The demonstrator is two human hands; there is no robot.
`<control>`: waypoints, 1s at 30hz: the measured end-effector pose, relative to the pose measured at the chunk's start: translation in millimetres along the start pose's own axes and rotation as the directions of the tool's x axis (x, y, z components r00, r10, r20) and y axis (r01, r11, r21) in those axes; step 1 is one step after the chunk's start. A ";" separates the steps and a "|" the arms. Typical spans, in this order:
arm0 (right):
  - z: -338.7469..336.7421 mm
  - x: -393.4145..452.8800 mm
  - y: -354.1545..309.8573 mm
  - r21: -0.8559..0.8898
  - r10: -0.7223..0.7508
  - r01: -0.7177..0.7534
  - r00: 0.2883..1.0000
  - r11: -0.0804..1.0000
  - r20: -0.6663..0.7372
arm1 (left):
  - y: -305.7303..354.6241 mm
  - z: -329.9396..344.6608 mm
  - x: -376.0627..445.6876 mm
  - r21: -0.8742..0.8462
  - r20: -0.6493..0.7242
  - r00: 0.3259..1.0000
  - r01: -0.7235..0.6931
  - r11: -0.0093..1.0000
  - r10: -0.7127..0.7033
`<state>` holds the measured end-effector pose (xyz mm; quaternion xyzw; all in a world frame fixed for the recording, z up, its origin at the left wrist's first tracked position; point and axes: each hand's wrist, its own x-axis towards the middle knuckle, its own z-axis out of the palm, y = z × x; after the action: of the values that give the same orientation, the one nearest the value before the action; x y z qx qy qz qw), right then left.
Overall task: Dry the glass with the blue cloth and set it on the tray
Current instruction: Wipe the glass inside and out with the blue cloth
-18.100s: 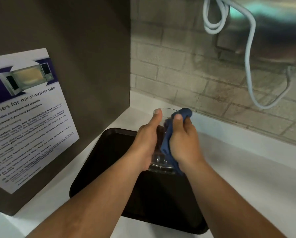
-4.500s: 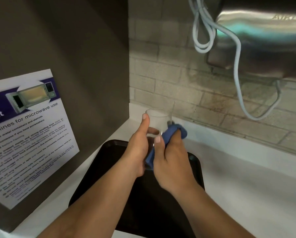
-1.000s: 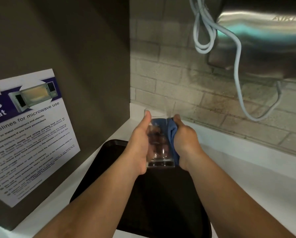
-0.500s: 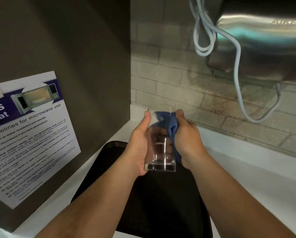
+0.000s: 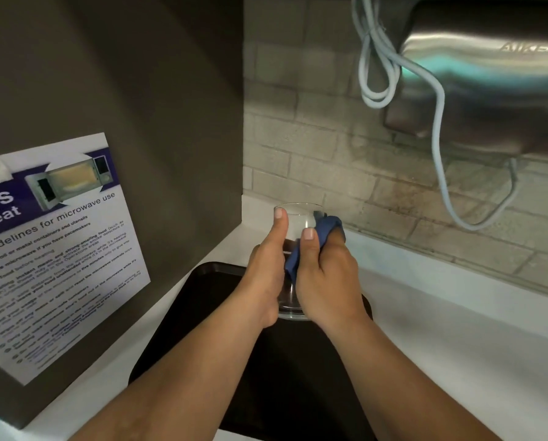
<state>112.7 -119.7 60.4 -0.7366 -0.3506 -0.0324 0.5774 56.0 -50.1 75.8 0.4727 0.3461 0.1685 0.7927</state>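
A clear glass (image 5: 299,218) is held upright in the air above the black tray (image 5: 202,300). My left hand (image 5: 266,275) grips its left side, thumb up near the rim. My right hand (image 5: 325,278) presses the blue cloth (image 5: 328,229) against the glass's near and right side, thumb on the front wall. The cloth bunches near the rim and runs down between my hands. The glass's thick base (image 5: 291,313) shows below my palms.
A dark panel with a microwave-use poster (image 5: 53,249) stands at the left. The white counter (image 5: 457,329) runs right under a brick wall. A steel hand dryer (image 5: 489,74) with a looped pale cable (image 5: 438,138) hangs at the upper right.
My right hand has shifted from the glass's right side round to its front, pulling the cloth out of the inside and down the outer wall. The left hand keeps its grip.
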 end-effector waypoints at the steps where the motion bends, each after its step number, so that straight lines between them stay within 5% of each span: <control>1: -0.7 6.2 -1.3 0.010 0.037 -0.037 0.999 0.999 -0.001 | 0.3 -1.3 -1.3 -0.024 -0.002 1.000 0.001 1.000 -0.001; 6: -9.1 30.4 -2.5 0.278 0.389 -0.416 0.909 0.866 0.148 | 1.6 -8.3 -0.1 -0.122 0.009 0.999 0.036 0.992 -0.035; 12: -3.0 -40.5 8.2 -0.101 0.144 -0.121 0.951 0.988 0.274 | 4.6 -13.6 12.5 -0.071 -0.203 0.979 -0.007 0.997 -0.008; 16: 2.7 -21.6 -3.3 -0.127 -0.018 0.033 0.993 0.991 0.115 | -4.9 -12.7 10.1 0.013 -0.058 0.997 0.054 0.998 -0.054; 18: -4.1 5.2 -9.0 -0.058 0.024 -0.022 0.999 0.998 0.030 | -4.0 -13.4 6.4 -0.043 0.024 0.996 0.088 0.995 -0.087; 21: -10.7 25.7 -5.6 0.224 0.287 -0.294 0.956 0.929 0.067 | 1.0 -15.1 7.4 -0.116 0.088 0.994 0.074 0.991 -0.064; 30: -2.2 15.4 9.2 -0.006 0.243 -0.243 0.970 0.970 0.030 | -5.3 -8.6 14.7 0.086 -0.209 0.976 -0.051 0.995 0.068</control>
<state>130.2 -115.1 60.4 -0.7751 -0.2664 0.0494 0.5707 59.9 -38.5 62.8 0.4936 0.4204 0.2276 0.7265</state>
